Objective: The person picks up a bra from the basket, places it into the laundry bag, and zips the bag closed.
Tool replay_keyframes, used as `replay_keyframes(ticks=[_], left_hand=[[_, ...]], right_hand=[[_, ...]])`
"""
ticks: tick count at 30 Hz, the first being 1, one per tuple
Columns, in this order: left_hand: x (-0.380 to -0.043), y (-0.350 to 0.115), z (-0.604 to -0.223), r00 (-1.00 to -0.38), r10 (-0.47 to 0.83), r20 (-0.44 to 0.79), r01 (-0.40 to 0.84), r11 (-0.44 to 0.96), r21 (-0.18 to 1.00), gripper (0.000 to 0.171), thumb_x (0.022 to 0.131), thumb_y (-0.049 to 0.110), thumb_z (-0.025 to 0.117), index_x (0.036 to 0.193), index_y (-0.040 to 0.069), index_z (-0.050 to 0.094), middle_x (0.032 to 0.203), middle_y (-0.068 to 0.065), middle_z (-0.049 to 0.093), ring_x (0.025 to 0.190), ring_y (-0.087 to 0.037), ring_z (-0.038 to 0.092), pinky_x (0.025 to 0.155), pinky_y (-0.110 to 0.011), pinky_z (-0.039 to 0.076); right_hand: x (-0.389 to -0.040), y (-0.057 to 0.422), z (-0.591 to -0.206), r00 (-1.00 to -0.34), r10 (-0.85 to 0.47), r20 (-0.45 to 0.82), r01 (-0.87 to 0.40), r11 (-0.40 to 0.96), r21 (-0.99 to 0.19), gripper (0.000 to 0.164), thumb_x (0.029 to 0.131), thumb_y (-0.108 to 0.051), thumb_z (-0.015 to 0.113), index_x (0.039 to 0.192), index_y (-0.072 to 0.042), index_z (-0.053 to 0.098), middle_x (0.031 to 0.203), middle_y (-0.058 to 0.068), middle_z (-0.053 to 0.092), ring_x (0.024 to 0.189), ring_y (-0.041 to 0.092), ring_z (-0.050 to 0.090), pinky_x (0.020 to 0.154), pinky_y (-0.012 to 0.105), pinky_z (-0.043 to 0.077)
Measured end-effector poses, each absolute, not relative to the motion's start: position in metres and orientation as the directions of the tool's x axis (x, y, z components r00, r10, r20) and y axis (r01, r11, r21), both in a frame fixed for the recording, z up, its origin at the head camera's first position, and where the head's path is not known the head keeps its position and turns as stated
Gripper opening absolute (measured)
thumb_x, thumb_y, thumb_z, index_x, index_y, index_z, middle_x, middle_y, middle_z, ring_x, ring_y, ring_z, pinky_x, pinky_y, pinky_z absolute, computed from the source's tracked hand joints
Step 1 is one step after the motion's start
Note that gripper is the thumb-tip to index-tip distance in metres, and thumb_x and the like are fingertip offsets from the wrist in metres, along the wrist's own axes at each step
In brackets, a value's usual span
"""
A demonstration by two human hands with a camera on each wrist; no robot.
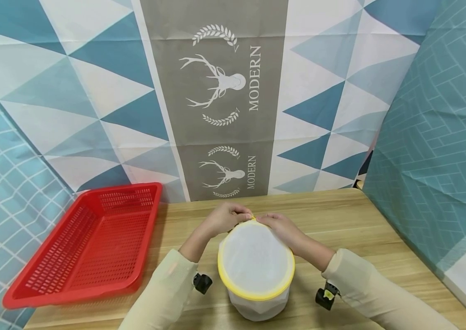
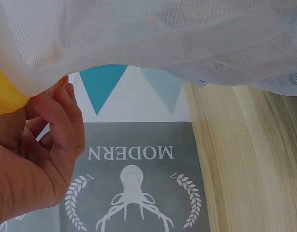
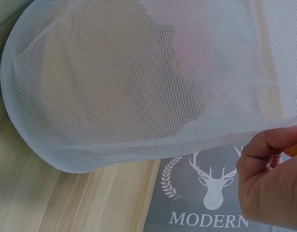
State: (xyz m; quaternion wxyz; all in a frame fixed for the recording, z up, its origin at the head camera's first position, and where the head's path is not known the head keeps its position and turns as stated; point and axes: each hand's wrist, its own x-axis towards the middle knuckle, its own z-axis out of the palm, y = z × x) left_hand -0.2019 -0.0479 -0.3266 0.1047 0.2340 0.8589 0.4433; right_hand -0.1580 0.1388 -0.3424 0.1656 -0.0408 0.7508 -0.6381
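Observation:
A white mesh laundry bag (image 1: 257,261), round and drum-shaped with a yellow rim (image 1: 239,292), stands on the wooden table. At the far side of its rim, my left hand (image 1: 226,218) pinches a small yellow end between thumb and fingers. Right beside it, my right hand (image 1: 284,233) grips the yellow edge with its thumb on top. The left wrist view has the curled fingers of the left hand (image 2: 47,140) at the yellow trim under the mesh. Faint pinkish and tan tones show through the bag's mesh side (image 3: 124,82) in the right wrist view.
A red perforated plastic basket (image 1: 144,247) sits on the left of the wooden table (image 1: 340,206). Patterned cloth (image 1: 224,123) with deer heads hangs behind the table, and blue-green cloth (image 1: 435,151) stands along the right side. Each wrist carries a small black camera (image 1: 202,283).

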Motion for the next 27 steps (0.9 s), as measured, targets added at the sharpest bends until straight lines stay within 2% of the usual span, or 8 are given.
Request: replay_keyframes(ticks=[6,13,22,27], left_hand=[[-0.2014,-0.0501,-0.3267,-0.877,0.480,0.034,0.308,0.506,0.806,0.012,0.090,0.016,0.062,0.094,0.010,0.072,0.090,-0.004,0.068,0.079,-0.012,0.057,0.064,-0.024,0.049],[-0.2015,-0.0521,-0.3268,-0.876,0.481,0.041,0.305,0.486,0.819,0.012,0.090,0.015,0.062,0.093,0.010,0.073,0.088,-0.004,0.068,0.076,-0.015,0.059,0.062,-0.025,0.050],[-0.2001,-0.0536,-0.3252,-0.872,0.487,0.051,0.313,0.474,0.823,0.014,0.090,0.014,0.062,0.094,0.006,0.072,0.089,-0.007,0.069,0.069,-0.009,0.057,0.058,-0.023,0.049],[-0.1995,-0.0550,-0.3256,-0.885,0.465,0.018,0.268,0.476,0.838,0.015,0.090,0.015,0.062,0.096,0.006,0.072,0.087,-0.006,0.068,0.063,-0.009,0.056,0.056,-0.023,0.049]], right_hand=[[-0.1574,0.1363,-0.3420,-0.952,-0.242,-0.186,0.143,0.185,-0.972,0.026,0.095,-0.027,0.048,0.094,-0.003,0.059,0.066,-0.002,0.057,0.054,0.008,0.057,0.051,0.022,0.049],[-0.1569,0.1361,-0.3436,-0.953,-0.240,-0.182,0.145,0.166,-0.975,0.032,0.095,-0.028,0.048,0.105,0.000,0.059,0.068,-0.003,0.060,0.056,0.008,0.059,0.053,0.023,0.050],[-0.1559,0.1369,-0.3443,-0.958,-0.231,-0.171,0.135,0.166,-0.977,0.037,0.095,-0.026,0.048,0.114,0.004,0.058,0.070,-0.002,0.062,0.058,0.008,0.061,0.055,0.022,0.051],[-0.1545,0.1371,-0.3422,-0.962,-0.218,-0.165,0.127,0.179,-0.976,0.036,0.096,-0.026,0.047,0.114,0.004,0.058,0.070,-0.003,0.060,0.058,0.007,0.059,0.055,0.022,0.050]])
